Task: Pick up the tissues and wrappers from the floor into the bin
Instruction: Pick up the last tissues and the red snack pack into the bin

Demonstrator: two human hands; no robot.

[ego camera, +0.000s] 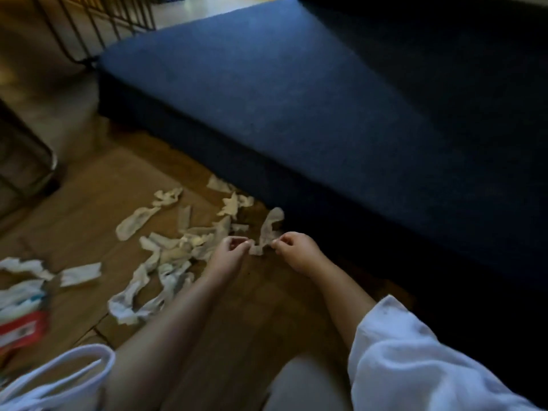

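Several torn white tissue pieces (175, 250) lie scattered on the wooden floor (252, 307), left of my hands. One long tissue strip (269, 226) stands up between my hands beside the sofa's base. My left hand (229, 252) pinches its lower left end. My right hand (296, 252) pinches the lower right end. A red and white wrapper (20, 329) lies at the far left edge. A white rounded rim, perhaps the bin (86, 357), shows at the bottom left.
A dark blue sofa (326, 114) fills the right and upper part of the view, its base right beside my hands. Black wire furniture legs (98, 25) stand at the top left. A dark metal frame (29, 161) sits at the left.
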